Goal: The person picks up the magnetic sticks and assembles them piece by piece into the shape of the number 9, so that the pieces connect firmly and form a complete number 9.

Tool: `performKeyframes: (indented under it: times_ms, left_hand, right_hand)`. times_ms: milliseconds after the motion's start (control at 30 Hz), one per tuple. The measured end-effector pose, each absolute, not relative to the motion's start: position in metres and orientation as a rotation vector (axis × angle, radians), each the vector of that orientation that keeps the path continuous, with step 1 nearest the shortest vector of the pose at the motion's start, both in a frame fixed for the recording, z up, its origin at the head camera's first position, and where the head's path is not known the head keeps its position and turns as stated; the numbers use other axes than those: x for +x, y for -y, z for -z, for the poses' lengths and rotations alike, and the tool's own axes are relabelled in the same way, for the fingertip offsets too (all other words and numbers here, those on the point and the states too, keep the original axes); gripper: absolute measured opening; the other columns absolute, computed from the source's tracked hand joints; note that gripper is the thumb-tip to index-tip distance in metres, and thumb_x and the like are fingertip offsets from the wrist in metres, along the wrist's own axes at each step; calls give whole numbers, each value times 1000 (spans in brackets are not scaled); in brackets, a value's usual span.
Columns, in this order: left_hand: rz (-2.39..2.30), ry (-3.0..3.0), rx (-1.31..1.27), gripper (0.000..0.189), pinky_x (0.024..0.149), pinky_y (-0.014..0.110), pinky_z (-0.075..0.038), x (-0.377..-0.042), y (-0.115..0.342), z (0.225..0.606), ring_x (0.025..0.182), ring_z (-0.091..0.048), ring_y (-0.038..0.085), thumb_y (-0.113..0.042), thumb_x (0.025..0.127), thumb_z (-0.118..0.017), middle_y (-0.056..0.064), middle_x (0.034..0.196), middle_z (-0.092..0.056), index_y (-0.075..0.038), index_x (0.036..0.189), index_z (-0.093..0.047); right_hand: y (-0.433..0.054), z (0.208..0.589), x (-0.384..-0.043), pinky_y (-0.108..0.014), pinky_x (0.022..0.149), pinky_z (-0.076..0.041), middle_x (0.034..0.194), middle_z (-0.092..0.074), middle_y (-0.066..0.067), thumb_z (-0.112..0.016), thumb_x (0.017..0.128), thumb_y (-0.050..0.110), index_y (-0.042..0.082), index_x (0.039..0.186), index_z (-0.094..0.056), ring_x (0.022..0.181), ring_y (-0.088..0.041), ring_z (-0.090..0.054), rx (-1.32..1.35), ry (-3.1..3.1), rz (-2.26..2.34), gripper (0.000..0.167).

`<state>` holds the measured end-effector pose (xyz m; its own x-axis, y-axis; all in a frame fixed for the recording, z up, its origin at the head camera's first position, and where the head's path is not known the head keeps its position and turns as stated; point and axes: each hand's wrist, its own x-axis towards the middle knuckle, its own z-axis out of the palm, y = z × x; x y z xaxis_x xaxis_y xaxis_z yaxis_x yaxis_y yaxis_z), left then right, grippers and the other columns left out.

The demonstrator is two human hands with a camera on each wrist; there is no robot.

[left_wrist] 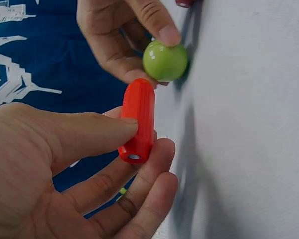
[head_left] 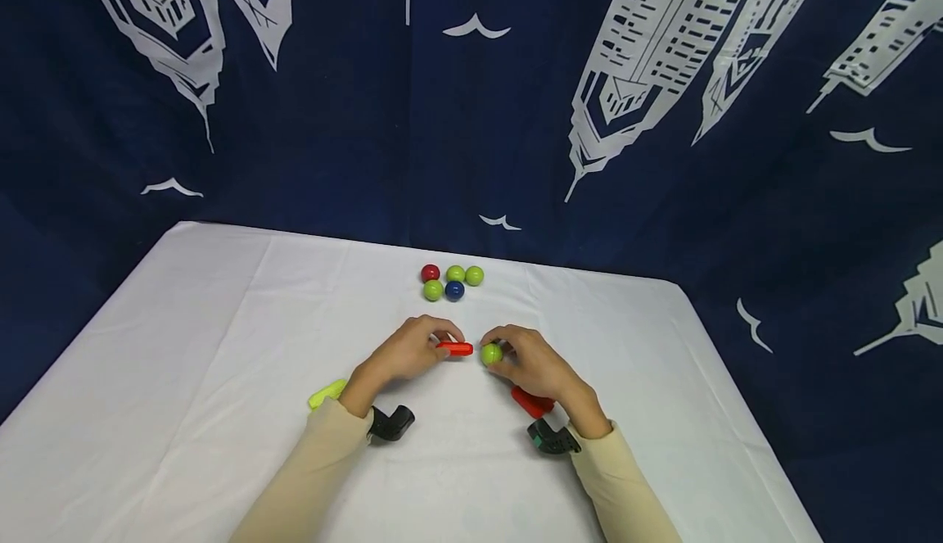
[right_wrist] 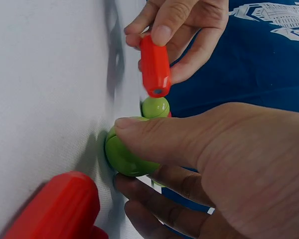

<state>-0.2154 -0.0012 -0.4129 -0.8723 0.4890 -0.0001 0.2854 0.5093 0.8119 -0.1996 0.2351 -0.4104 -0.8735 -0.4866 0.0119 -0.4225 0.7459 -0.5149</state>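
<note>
In the head view my left hand (head_left: 412, 350) pinches a short red plastic rod (left_wrist: 139, 122) between thumb and fingers. A small pale metallic spot shows in the rod's end. My right hand (head_left: 534, 360) pinches a glossy green ball (head_left: 491, 354) from above and below, close over the white cloth. Rod and ball face each other with a narrow gap between them in the head view. Beside my right wrist, another red piece (head_left: 532, 402) lies on the cloth, partly covered by the hand.
Several balls cluster farther back: a red ball (head_left: 430, 273), a blue ball (head_left: 454, 291) and green balls (head_left: 433, 290). A yellow-green rod (head_left: 327, 394) lies by my left wrist, partly hidden. The white-covered table (head_left: 184, 346) meets a dark blue patterned curtain (head_left: 354, 158).
</note>
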Motion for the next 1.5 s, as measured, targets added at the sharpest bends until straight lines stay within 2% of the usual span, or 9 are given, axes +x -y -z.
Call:
performKeyframes:
  times_ms: [300, 533, 833, 1500]
  left_hand:
    - [-1304, -2540, 674, 25, 86, 35, -46, -214, -9, 421, 88, -57, 16, 4, 89, -66, 6, 99, -71, -12, 106, -74]
    - [-1317, -2550, 638, 23, 81, 32, -46, -211, -10, 426, 85, -56, 17, 4, 89, -66, 5, 101, -70, -12, 104, -73]
    - [-1302, -2563, 640, 22, 85, 34, -46, -213, -12, 429, 86, -56, 16, 5, 89, -65, 5, 99, -71, -11, 103, -73]
    - [-1314, -2527, 639, 20, 77, 30, -45, -215, -12, 428, 77, -54, 15, 2, 92, -64, 6, 103, -72, -10, 106, -72]
  right_hand:
    - [-236, 408, -200, -39, 91, -53, 111, -68, -1, -75, 88, 6, 9, 118, -67, 99, -18, -64, -742, -2821, 775, 31]
    - [-236, 411, -199, -40, 91, -53, 111, -68, -2, -75, 89, 5, 9, 118, -67, 99, -18, -63, -737, -2795, 790, 31]
    - [-236, 410, -199, -40, 91, -53, 111, -68, -2, -75, 88, 5, 8, 119, -67, 99, -18, -63, -750, -2794, 775, 32]
    - [-236, 409, -199, -39, 91, -53, 113, -68, -2, -75, 89, 5, 8, 120, -67, 99, -18, -63, -757, -2789, 782, 32]
